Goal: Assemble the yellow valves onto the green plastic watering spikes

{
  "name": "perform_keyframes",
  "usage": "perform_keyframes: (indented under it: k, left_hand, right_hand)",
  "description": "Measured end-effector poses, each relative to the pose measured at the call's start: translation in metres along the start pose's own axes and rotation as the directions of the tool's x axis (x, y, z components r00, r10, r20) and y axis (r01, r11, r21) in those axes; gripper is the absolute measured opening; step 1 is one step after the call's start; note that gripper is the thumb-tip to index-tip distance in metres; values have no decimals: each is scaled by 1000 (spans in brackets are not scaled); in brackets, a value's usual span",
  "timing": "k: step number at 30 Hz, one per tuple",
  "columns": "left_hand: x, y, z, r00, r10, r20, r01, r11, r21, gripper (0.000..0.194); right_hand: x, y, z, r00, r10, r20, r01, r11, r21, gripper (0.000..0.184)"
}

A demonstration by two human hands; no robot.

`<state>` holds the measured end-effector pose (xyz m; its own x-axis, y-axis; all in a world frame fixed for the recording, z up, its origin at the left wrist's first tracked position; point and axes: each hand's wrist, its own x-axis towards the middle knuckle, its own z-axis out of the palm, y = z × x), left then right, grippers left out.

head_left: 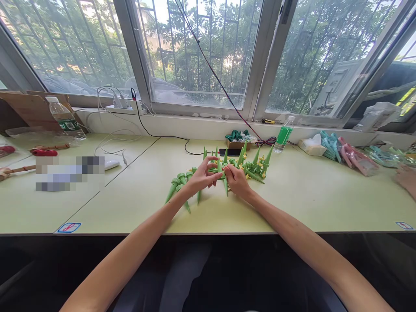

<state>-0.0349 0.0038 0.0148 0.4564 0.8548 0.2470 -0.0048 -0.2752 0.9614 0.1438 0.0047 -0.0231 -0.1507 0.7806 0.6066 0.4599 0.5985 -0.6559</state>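
My left hand (202, 177) is closed around a green plastic spike (219, 167), whose pointed end sticks up past the fingers. Right beside it, my right hand (238, 181) pinches at a small part against that spike; the fingers hide most of it, so I cannot make out what it is. Several green cone-shaped spikes with ribbed caps (175, 182) lie on the table to the left of my hands. More green spikes, with small yellow pieces (261, 159) on them, stand and lie to the right and behind.
A dark phone (233, 152) and a small box of green wrappers (238, 141) are behind the spikes. Water bottles stand at right (284, 135) and far left (66, 119). Bagged teal and pink items (355, 157) lie right, near another person's hand (406, 178). A white cable (112, 147) lies left.
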Motion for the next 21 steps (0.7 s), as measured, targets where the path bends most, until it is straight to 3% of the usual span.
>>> perform_keyframes:
  k: [21]
  left_hand:
    - [0, 0, -1, 1000, 2, 7, -2, 1000, -4, 64]
  right_hand:
    - [0, -1, -1, 1000, -8, 9, 8, 1000, 1, 45]
